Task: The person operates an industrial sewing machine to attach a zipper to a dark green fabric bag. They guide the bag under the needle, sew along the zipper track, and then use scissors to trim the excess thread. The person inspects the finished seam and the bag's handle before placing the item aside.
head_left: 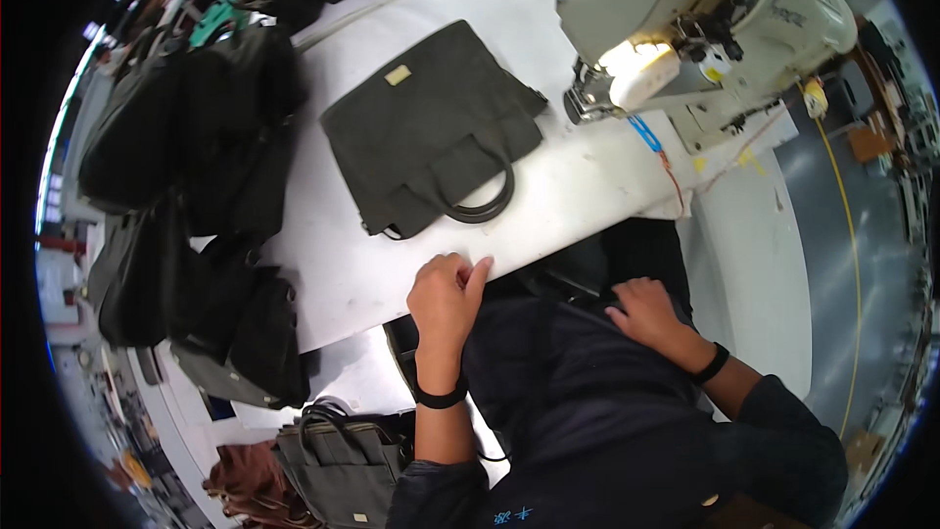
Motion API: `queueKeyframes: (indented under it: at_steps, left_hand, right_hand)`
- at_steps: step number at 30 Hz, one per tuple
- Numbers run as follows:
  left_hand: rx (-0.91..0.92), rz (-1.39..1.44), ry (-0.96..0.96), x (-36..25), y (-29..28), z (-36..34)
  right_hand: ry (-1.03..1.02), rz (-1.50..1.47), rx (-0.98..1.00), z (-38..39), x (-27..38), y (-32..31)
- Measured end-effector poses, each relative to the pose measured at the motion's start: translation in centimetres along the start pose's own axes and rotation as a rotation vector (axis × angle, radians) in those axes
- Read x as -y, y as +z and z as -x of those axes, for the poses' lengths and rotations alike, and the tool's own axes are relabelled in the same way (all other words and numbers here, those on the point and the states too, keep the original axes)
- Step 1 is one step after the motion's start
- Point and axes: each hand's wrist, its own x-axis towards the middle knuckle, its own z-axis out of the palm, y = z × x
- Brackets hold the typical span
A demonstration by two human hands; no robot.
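The dark handbag is lying mid-frame, long axis running lower left to upper right, handles toward the table edge. The left hand is resting curled at that edge; the right hand is lying loosely spread on the lap.

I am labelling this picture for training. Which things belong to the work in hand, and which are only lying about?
In hand:
left hand at the white table edge
right hand on the lap
dark handbag on the table
sewing machine

Lying about:
pile of dark bags at left
grey bag below

Small rectangular tan label sewn near the upper corner of the dark handbag lying flat on the white tabletop. Yellow tag hanging beside the sewing machine, right side. No screens or packages.
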Motion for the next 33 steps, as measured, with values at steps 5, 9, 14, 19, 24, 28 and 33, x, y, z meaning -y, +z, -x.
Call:
queueKeyframes:
  at_steps: [5, 9, 14, 19, 24, 28, 33]
  left_hand:
    - [-0.147, 0.193, -0.115, 0.7, -1.2, 0.1]
    - [-0.439, -0.115, 0.033, 2.6, -2.2, -2.2]
    - [-0.398, 0.009, -0.260, 6.6, -0.9, -4.1]
    - [-0.566, -0.188, -0.054, 10.2, 2.3, -3.2]
    - [-0.605, 0.080, -0.072, 11.4, 2.4, -3.1]
    - [-0.636, -0.066, -0.016, 10.5, 2.8, -3.4]
    - [-0.639, -0.072, -0.066, 9.5, 2.5, -3.2]
  right_hand:
    - [-0.191, -0.406, 0.346, -6.9, 5.9, 2.6]
    - [-0.198, -0.459, 0.298, -10.3, 7.5, 6.5]
    - [-0.230, -0.703, 0.427, -11.2, 7.3, 9.4]
    - [-0.262, -0.960, 0.453, -8.3, 6.7, 12.1]
    - [-0.231, -0.977, 0.512, -8.5, 6.1, 11.3]
    - [-0.466, -0.967, 0.808, -8.8, 6.5, 8.9]
    - [-0.467, -0.737, 0.738, -7.7, 6.8, 8.0]
